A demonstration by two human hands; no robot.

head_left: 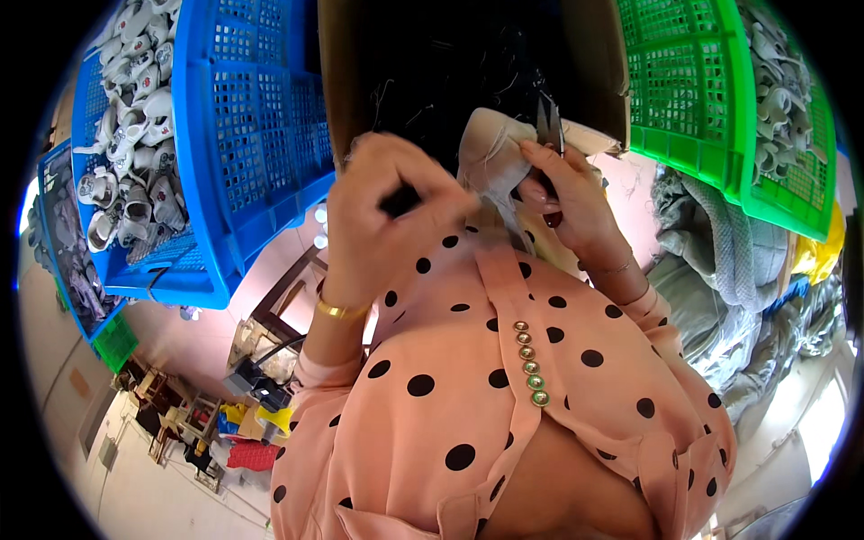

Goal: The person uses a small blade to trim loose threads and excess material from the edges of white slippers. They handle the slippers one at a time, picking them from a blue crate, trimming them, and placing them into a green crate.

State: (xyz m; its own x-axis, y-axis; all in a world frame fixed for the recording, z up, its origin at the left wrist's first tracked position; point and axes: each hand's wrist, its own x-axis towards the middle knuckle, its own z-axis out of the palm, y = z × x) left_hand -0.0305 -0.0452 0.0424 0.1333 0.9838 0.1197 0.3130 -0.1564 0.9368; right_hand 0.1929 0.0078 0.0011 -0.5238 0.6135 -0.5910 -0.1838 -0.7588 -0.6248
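My right hand (576, 193) grips a pair of scissors (547, 124), the blades pointing up and away from me. Its thumb and fingers also press on a white shoe upper (490, 148) that has loose threads hanging from it. To the left, my left hand (382, 216) is blurred, its fingers curled and its thumb and forefinger brought together beside the upper. Whatever lies in that pinch, if anything, is too smeared to make out. Both hands are over the near side of an open cardboard box (607, 139), whose dark inside shows scattered thread ends.
A blue plastic crate (238, 171) filled with several white shoe uppers stands at the left. At the right is a green crate (688, 117) of pale uppers. Grey fabric bundles (720, 234) lie below the green crate; stools and other goods show at the lower left.
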